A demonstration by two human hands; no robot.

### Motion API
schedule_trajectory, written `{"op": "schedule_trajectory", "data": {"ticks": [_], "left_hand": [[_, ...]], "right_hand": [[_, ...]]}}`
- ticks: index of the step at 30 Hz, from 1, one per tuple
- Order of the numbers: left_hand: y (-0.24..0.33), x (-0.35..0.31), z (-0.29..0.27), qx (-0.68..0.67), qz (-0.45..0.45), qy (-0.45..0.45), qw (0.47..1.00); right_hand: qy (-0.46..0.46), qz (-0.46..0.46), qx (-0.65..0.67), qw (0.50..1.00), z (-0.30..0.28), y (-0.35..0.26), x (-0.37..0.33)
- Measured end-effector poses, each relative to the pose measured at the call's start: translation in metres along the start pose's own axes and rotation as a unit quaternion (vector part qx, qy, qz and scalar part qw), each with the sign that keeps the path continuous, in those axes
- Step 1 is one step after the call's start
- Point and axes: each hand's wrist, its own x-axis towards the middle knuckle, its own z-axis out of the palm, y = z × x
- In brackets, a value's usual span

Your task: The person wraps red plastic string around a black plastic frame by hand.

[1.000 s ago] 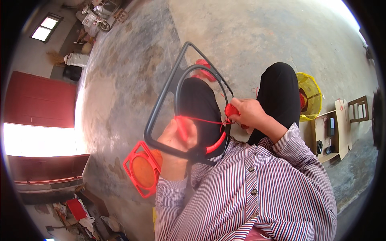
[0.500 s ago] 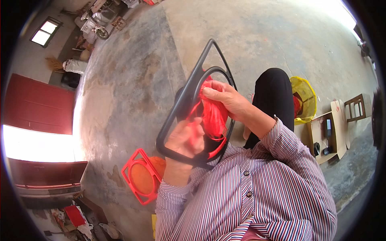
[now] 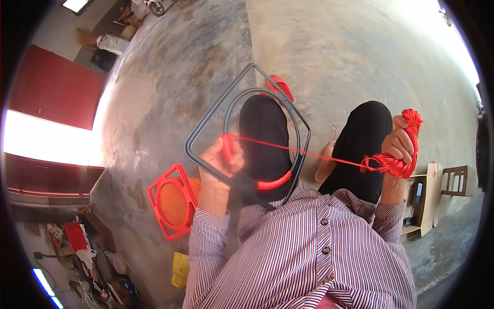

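Frame [image 3: 206, 123]: dark diamond with an inner ring, tilted over the left knee, long axis from near corner to far corner.
Left hand [image 3: 220, 160]: fingers closed round the frame's near-left edge.
Right hand [image 3: 399, 147]: fist closed on a red cord bundle [image 3: 399, 164], right of the frame.
Cord [image 3: 309, 152]: taut, frame to bundle.
Red frame [image 3: 170, 201]: on the floor, left of the frame.

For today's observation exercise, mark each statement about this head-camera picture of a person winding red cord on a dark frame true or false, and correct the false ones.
1. The left hand grips the dark frame. True.
2. The right hand is empty. False: it holds a bundle of red cord.
3. A strand runs taut between both hands. True.
4. The red frame lies on the person's lap. False: it lies on the concrete floor, to the person's left.
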Motion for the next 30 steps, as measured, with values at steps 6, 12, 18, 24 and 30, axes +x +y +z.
{"op": "schedule_trajectory", "data": {"ticks": [6, 12, 18, 24, 30], "left_hand": [[0.000, 0.004, 0.000, -0.013, -0.037, -0.071, 0.997], [-0.006, -0.001, 0.012, 0.031, -0.050, -0.106, 0.993], [-0.032, -0.011, 0.064, 0.126, 0.037, -0.048, 0.990], [-0.058, -0.025, 0.087, 0.043, -0.073, -0.148, 0.985], [-0.069, -0.016, 0.111, -0.113, -0.130, -0.203, 0.964]], "right_hand": [[0.166, 0.095, -0.425, 0.885, -0.031, -0.008, -0.052], [0.103, 0.295, -0.889, 0.333, -0.014, 0.105, -0.020], [0.115, 0.351, -0.879, 0.300, -0.040, 0.114, 0.013], [0.210, 0.178, -0.484, 0.831, -0.030, 0.144, 0.081], [-0.164, 0.264, -0.442, 0.841, 0.001, 0.143, 0.109]]}}
